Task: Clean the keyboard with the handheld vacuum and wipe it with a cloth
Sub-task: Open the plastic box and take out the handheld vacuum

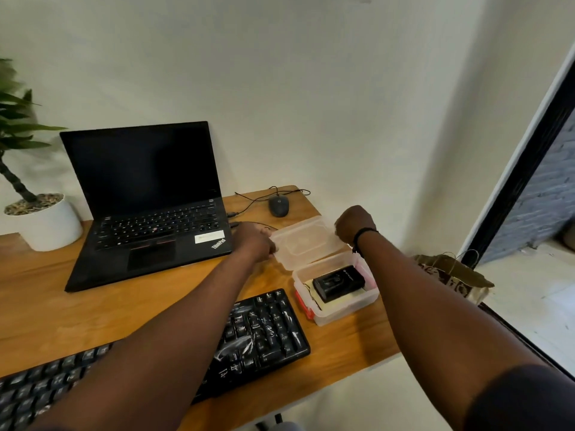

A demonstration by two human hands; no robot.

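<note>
Task barely begun: the left hand [256,242] and right hand [354,223] each grasp the open lid [306,241] of the container [339,306] holding the black vacuum [338,281] at 3 o'clock of the untouched keyboard [264,331].

Wooden desk [46,293]: laptop [149,209], keyboard [261,331], box [336,293].

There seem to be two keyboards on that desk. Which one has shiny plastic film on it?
The separate black keyboard at the desk's near edge, under the person's arms; crinkled film glints on its right end. The laptop behind it has bare keys.
</note>
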